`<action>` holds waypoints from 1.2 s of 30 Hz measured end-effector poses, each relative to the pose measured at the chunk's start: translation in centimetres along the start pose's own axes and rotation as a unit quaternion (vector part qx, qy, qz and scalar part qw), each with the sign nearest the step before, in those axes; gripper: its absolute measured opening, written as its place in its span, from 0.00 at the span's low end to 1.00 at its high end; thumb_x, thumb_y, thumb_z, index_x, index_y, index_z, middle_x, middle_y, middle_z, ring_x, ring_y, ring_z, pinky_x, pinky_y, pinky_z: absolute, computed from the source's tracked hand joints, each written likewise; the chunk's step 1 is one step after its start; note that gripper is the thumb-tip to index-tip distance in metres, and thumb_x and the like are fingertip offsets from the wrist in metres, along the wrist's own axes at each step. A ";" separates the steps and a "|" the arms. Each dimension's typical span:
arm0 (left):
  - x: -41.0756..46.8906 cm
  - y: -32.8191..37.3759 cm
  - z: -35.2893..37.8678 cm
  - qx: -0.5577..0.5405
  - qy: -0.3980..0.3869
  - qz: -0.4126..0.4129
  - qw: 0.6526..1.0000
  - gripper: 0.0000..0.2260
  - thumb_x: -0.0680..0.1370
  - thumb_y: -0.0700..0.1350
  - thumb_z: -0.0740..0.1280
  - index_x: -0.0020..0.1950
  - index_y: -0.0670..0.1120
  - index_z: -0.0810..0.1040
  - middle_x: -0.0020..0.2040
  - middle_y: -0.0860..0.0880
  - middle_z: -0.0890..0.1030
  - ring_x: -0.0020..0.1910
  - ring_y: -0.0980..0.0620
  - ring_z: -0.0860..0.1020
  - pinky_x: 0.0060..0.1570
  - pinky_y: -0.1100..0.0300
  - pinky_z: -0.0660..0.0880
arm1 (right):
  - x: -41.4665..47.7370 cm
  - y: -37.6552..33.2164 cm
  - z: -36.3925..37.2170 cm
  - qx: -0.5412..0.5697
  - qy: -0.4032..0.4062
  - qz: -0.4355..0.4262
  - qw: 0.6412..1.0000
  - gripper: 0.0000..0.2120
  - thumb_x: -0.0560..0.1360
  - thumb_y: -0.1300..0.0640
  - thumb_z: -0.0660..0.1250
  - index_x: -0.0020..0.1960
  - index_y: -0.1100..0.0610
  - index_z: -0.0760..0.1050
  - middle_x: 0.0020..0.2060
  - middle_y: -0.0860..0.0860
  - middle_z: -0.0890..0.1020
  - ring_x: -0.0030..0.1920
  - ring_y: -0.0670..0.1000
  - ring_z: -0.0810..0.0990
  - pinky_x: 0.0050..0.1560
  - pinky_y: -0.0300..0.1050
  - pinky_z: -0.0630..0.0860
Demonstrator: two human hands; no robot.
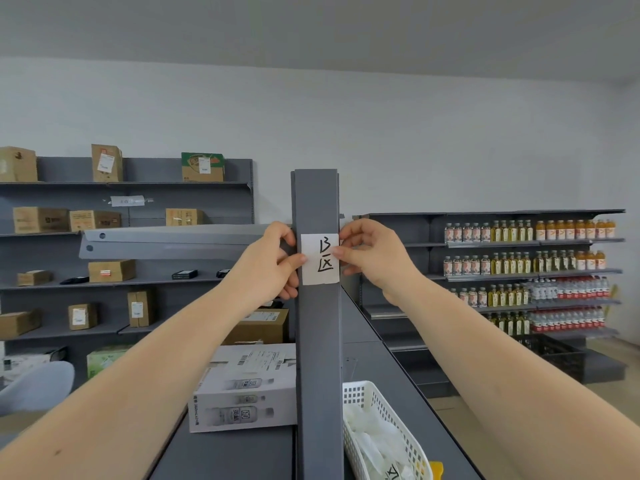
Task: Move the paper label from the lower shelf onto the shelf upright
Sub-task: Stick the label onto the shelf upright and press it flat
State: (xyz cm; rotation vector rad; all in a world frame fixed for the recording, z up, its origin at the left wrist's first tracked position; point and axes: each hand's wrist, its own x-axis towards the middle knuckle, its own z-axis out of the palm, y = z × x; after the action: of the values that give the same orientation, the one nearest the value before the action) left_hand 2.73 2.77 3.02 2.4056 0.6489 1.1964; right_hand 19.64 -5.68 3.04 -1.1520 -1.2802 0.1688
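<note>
Both hands, left [268, 259] and right [372, 256], pinch the paper label [319, 259] flat against the shelf upright [317, 334]. It looks light and floppy (easily creased). Its side edges suit the grip best.

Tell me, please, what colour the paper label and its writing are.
The paper label is white with black handwritten characters, seen clearly in the head view.

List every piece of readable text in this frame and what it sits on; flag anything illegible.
"B区", handwritten in black, on the paper label pressed against the shelf upright by the left hand and right hand.
White carton: shipping stickers and printing too blurred to read.
Cardboard boxes and bottles: labels too small to read.
</note>
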 end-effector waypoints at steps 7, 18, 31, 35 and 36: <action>-1.3 -0.7 1.2 0.028 0.065 0.010 0.997 0.23 0.71 0.54 0.73 0.57 0.52 0.64 0.34 0.47 0.83 0.30 0.52 0.82 0.33 0.60 0.80 | -2.1 1.3 0.9 -0.125 0.016 -0.020 0.992 0.22 0.63 0.52 0.80 0.50 0.53 0.72 0.40 0.56 0.80 0.35 0.48 0.75 0.39 0.45 0.76; -0.8 -0.5 1.8 0.031 0.118 0.011 0.992 0.25 0.67 0.56 0.76 0.54 0.51 0.66 0.31 0.49 0.81 0.28 0.52 0.81 0.36 0.52 0.81 | -1.8 1.3 1.5 -0.155 0.009 -0.062 0.986 0.23 0.65 0.54 0.78 0.51 0.56 0.69 0.42 0.60 0.80 0.35 0.48 0.74 0.39 0.50 0.77; -1.1 -1.3 0.9 0.045 0.065 0.040 0.996 0.28 0.67 0.52 0.77 0.59 0.53 0.64 0.32 0.51 0.82 0.27 0.55 0.81 0.33 0.56 0.82 | -1.5 1.4 -0.1 -0.149 -0.089 -0.064 0.983 0.22 0.67 0.62 0.76 0.53 0.54 0.67 0.41 0.58 0.79 0.39 0.52 0.76 0.45 0.59 0.79; -1.1 -1.0 0.6 0.029 0.036 0.029 0.999 0.28 0.69 0.48 0.77 0.59 0.56 0.62 0.35 0.49 0.83 0.28 0.54 0.82 0.34 0.58 0.82 | -1.3 1.3 -0.5 -0.143 -0.107 -0.050 0.983 0.22 0.68 0.65 0.74 0.55 0.56 0.67 0.41 0.55 0.77 0.40 0.52 0.77 0.47 0.60 0.80; -1.2 -1.0 0.5 0.025 0.030 0.027 0.999 0.28 0.69 0.47 0.77 0.59 0.57 0.62 0.36 0.49 0.83 0.28 0.54 0.83 0.35 0.59 0.82 | -1.3 1.3 -0.6 -0.137 -0.107 -0.047 0.984 0.22 0.68 0.66 0.74 0.55 0.57 0.67 0.41 0.56 0.77 0.40 0.52 0.77 0.47 0.59 0.80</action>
State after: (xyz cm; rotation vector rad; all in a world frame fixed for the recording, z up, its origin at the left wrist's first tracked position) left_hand 2.32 2.88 1.44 2.4514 0.6430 1.2931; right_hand 20.24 -6.28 1.32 -1.3298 -1.5812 0.0474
